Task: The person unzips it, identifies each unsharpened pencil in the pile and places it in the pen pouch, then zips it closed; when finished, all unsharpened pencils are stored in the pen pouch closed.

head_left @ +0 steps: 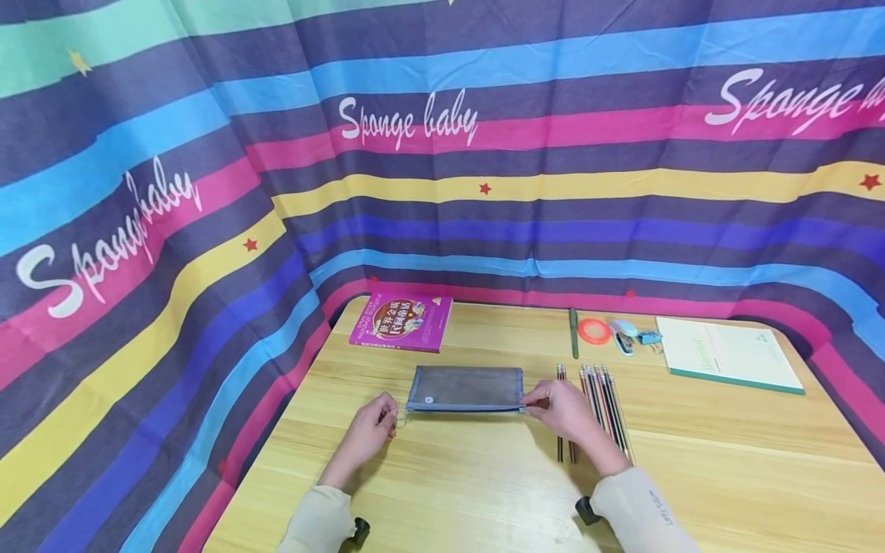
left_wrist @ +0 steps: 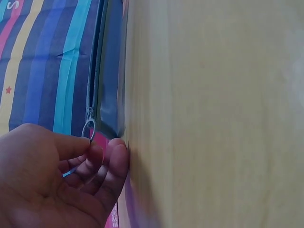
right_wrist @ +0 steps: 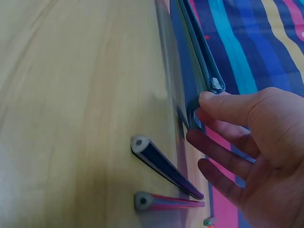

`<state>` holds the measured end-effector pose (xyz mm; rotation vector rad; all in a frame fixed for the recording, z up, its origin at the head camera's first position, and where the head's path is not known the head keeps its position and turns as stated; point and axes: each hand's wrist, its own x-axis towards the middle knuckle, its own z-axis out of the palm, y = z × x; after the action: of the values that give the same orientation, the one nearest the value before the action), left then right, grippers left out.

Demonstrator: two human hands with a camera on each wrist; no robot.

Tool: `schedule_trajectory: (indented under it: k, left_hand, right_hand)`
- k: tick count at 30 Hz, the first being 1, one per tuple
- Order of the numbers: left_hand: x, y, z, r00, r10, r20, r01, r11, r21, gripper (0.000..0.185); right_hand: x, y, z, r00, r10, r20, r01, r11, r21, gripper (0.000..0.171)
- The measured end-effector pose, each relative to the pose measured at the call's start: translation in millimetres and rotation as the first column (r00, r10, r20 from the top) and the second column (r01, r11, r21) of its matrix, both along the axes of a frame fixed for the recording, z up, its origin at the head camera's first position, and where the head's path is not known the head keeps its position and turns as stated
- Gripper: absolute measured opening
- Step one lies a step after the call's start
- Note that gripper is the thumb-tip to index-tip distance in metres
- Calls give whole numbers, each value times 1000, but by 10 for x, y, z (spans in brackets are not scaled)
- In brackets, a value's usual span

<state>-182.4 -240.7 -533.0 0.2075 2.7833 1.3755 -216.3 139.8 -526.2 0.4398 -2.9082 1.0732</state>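
Note:
A grey, see-through zippered pencil case [head_left: 470, 388] lies at the middle of the table, its zipper edge facing me. At the case's left end, my left hand [head_left: 374, 425] pinches the ring of the zipper pull [left_wrist: 89, 128] between thumb and finger. The slider sits at that end, and the zipper's two edges look slightly apart. My right hand [head_left: 563, 411] grips the case's near right corner, thumb on the outside, as the right wrist view shows. Beneath and beside the right forearm lie several pencils [head_left: 600, 399], partly hidden by it.
A purple book [head_left: 404, 321] lies at the back left. Along the back right are a dark green stick-like item [head_left: 574, 334], an orange tape roll [head_left: 594, 331], a light blue stapler [head_left: 624, 338], a small blue item [head_left: 648, 338] and a notebook [head_left: 733, 357]. Striped cloth [head_left: 442, 230] hangs behind.

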Motion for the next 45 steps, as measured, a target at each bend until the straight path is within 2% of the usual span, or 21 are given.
schedule_trajectory:
  k: [8,16,31,37,41,45]
  left_hand:
    - [-10,-7,14,1000,23,11,-23,1000,11,10]
    - [-8,5,13,1000,19,18,-19,999,30,9]
    - [1,11,41,1000,5,-3,-5,1000,15,8]
    - [-15,-8,20,1000,-3,4,3,1000,-15,6]
    - [-13,-13,10,1000,-13,-17,12,999,-50,7]
    - [-20,-5,3,998,-14,-65,6,993,-121,8]
  right_hand:
    - [-9,64,40,1000,3,-12,-3,1000,-10,15]
    - [-22,67,47,1000,-3,-8,3,1000,3,15]
    - [-41,73,32,1000,1,-13,-1,1000,-1,15]
    - [-37,75,34,1000,3,-4,-3,1000,-9,15]
    - [-33,76,31,1000,-1,4,1,1000,-12,15]
    - [-23,78,25,1000,-1,-6,0,1000,-10,15]
